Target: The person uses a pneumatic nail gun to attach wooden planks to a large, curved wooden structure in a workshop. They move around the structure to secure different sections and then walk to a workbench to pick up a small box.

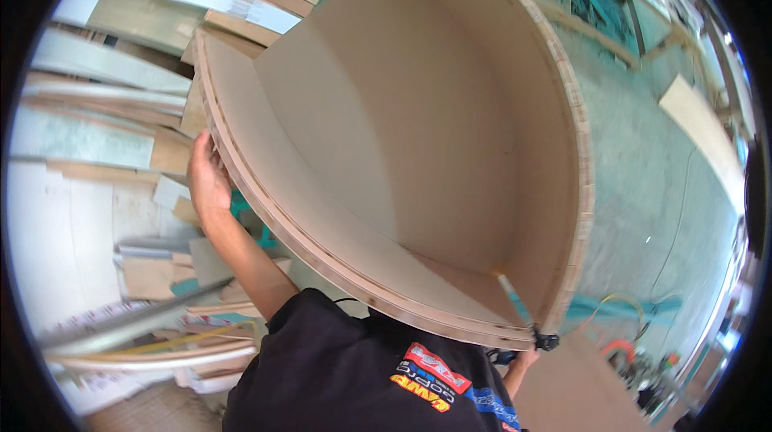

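Observation:
A large, open, curved wooden box fills the middle of the view, tilted up in front of my body. Its walls are bare brown board with layered edges. My left hand is closed on its near-left rim, with the fingers curled partly out of sight behind the edge. At the lower right corner of the box is my right hand, mostly hidden, so its fingers cannot be made out. Close to that hand sits a small black object. A narrow teal and white thing shows inside the same corner.
Stacked boards and offcuts crowd the left side. A wooden frame stands at the far right, near a loose pale plank. A yellow hose and clustered tools lie on the floor at the lower right.

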{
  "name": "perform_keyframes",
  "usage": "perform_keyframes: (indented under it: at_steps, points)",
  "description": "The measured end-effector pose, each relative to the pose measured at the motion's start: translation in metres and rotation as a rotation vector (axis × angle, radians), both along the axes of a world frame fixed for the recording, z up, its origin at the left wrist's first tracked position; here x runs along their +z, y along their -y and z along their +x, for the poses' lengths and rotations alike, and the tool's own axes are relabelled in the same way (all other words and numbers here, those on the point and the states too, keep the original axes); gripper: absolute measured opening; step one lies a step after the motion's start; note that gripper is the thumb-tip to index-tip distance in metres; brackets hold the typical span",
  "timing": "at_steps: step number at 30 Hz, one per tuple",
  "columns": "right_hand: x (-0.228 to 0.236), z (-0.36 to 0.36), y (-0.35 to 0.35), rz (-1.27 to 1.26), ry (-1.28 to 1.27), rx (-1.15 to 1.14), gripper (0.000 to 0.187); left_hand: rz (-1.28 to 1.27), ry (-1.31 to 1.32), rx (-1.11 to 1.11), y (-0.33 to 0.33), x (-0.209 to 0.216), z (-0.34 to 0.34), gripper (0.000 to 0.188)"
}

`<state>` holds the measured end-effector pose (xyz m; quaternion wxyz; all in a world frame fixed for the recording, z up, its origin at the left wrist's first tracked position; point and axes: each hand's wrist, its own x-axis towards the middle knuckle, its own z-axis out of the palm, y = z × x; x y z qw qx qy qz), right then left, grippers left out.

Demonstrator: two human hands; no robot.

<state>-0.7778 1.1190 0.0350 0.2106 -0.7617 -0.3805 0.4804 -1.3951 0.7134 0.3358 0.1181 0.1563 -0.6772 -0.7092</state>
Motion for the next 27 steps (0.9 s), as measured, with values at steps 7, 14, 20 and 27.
perform_keyframes:
  at_steps: [7, 14, 20, 27]
  points:
    - [-0.036, 0.016, -0.142, 0.041, 0.103, 0.779, 0.031, -0.593, 0.212, 0.046, -0.023, -0.027, 0.055, 0.056]
    - [-0.012, -0.018, -0.225, 0.266, 0.194, 1.071, 0.047, -0.684, 0.176, 0.05, -0.025, -0.034, 0.042, 0.045]
    - [-0.026, -0.032, -0.282, -0.086, 0.078, 1.106, 0.039, -0.822, 0.194, 0.128, 0.023, -0.054, 0.046, 0.035]
    - [-0.082, -0.056, -0.35, -0.029, 0.067, 1.136, 0.034, -0.994, 0.306, 0.248, 0.0, -0.011, 0.082, 0.037]
